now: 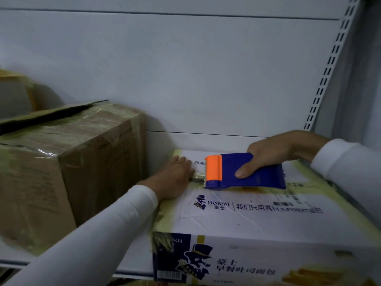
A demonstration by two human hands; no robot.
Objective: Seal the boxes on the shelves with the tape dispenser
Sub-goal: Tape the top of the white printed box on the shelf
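The right hand (276, 153) grips the dispenser (244, 171) from behind, fingers over its far side and the thumb pressed flat on the blue body. The dispenser lies low on the top of the white box (247, 219), toward the box's far edge, with its orange head and toothed blade pointing left. A short strip of tape (198, 176) runs from the blade to the left hand (175, 178).

The left hand lies palm down at the far left corner of the box top — fingers straight and together, pressing on the tape end and the lid, curled round nothing. Both arms wear white sleeves (99, 240).

The white box sits at the front right of the shelf (136, 263), its printed front face overhanging the shelf's front edge; yellowish tape bands run along its top edges. Just left of it, near the shelf's back wall, stands a taller brown box (68, 162) wrapped in glossy tape, one top flap (55, 112) lifted and tilted. Whether the two boxes touch I cannot tell. Behind the brown box, at the far left edge, a bit of another carton shows — too blurred to describe. A slotted upright (329, 65) rises at the right of the back panel
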